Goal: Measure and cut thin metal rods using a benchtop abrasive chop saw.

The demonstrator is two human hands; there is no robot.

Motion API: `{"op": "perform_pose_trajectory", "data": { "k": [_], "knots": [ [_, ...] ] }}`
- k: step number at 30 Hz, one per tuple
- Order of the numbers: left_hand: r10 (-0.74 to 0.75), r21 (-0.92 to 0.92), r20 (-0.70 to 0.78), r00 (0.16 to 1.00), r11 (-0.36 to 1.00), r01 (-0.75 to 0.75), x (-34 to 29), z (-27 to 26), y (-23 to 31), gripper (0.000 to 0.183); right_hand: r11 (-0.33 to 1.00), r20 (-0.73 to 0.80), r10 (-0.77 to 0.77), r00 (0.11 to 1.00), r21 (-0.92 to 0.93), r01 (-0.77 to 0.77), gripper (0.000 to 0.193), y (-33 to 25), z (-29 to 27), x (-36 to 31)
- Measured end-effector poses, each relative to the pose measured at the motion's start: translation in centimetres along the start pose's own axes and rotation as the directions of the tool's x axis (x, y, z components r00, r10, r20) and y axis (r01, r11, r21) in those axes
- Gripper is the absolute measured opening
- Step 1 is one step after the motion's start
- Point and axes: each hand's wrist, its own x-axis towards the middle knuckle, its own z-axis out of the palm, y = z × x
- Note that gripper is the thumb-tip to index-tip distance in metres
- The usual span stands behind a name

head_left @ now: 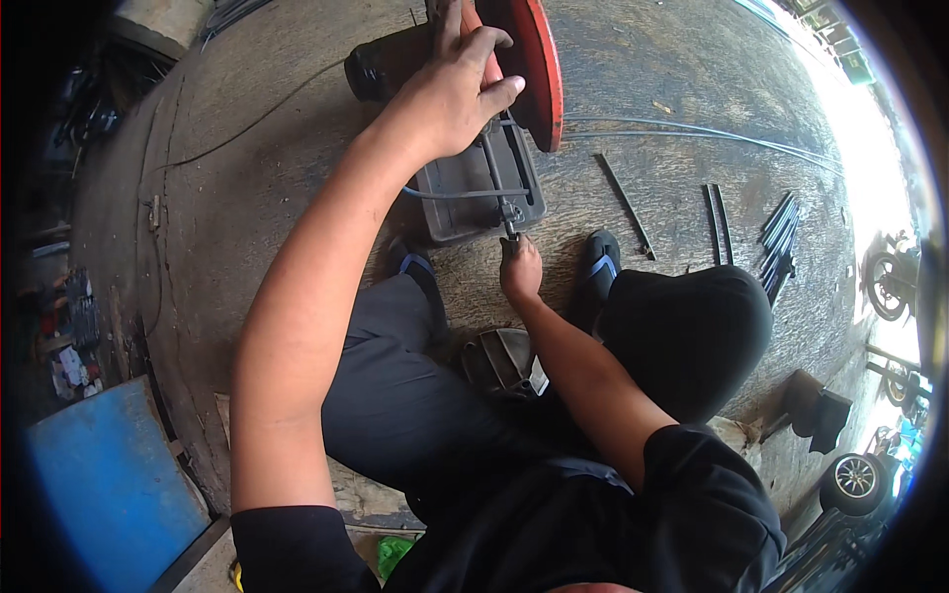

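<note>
A cut-off saw with a red blade guard (542, 74) and a dark grey base (460, 219) stands on the floor in front of me. My left hand (460, 84) reaches up to it, with its fingers curled over the red handle (491, 67) beside the guard. Below, my right hand (521, 269) is closed round the dark end of the vise screw (510, 223), on the near side of the base. A thin bluish rod (460, 195) lies across the base near the screw. The blade's cutting edge is hidden by the guard.
Two long rods (692, 128) stretch right from the saw. Short dark bars (778, 237) lie on the worn floor. A cable (262, 119) runs left. Between my legs is a dark ribbed metal piece (496, 361). A blue panel (119, 484) lies lower left; motorcycles (890, 282) stand far right.
</note>
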Motion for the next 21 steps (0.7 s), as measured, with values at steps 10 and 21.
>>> {"op": "perform_pose_trajectory", "data": {
  "k": [10,21],
  "knots": [
    [-0.085,-0.008,0.019,0.996,0.996,0.085,0.0,-0.5,0.7,0.043,0.199,0.39,0.687,0.613,0.71,-0.675,0.038,0.7,2.3,3.4],
    [-0.02,-0.068,-0.014,1.0,0.997,0.019,0.1,-0.3,0.4,0.041,0.918,0.013,0.243,0.97,0.32,-0.234,0.024,0.4,2.2,1.2]
  ]
}}
